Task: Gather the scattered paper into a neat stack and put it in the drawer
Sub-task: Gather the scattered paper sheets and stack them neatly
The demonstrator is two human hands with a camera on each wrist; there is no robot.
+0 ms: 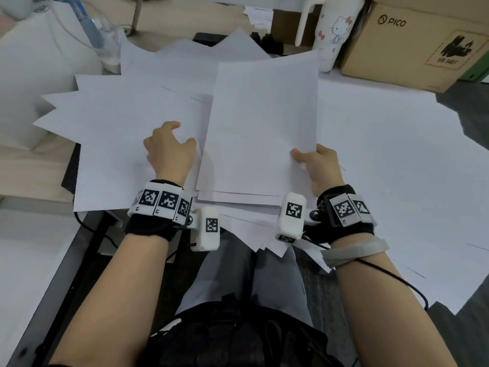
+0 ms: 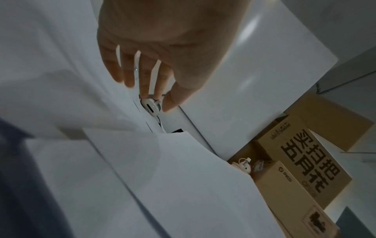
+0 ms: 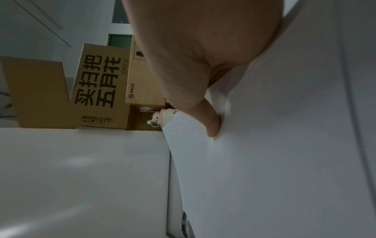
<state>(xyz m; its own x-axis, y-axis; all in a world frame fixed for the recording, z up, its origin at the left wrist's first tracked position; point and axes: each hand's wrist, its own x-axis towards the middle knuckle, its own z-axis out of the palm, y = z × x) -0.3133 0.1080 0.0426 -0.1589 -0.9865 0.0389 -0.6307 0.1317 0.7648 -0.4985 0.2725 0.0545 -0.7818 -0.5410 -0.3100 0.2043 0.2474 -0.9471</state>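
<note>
Where the tabletop (image 1: 447, 107) meets the person's lap, loose white sheets (image 1: 383, 160) overhang its near edge in a ragged fan, covering nearly all of the surface; dark bare patches show only at the far right corner and the left rim. Right hand (image 1: 321, 168): grips the lower right edge of a partly squared stack (image 1: 264, 123), thumb on top, remaining fingers hidden beneath the paper. Left hand (image 1: 169, 149): fingers loosely bent, tips resting on the spread sheets just left of the stack, grasping nothing. The stack lies at centre, slightly tilted, on top of other sheets. Behind, far right: cardboard box (image 1: 404, 46) printed "PICO" and "UN 3481"; the wrist views show a second carton (image 3: 99, 85) marked "CF508" with large Chinese characters. Beside the box: white cartoon-cat bottle (image 1: 334, 30) with handle, touching the paper's far edge. Far left: white unit, detail unclear.
</note>
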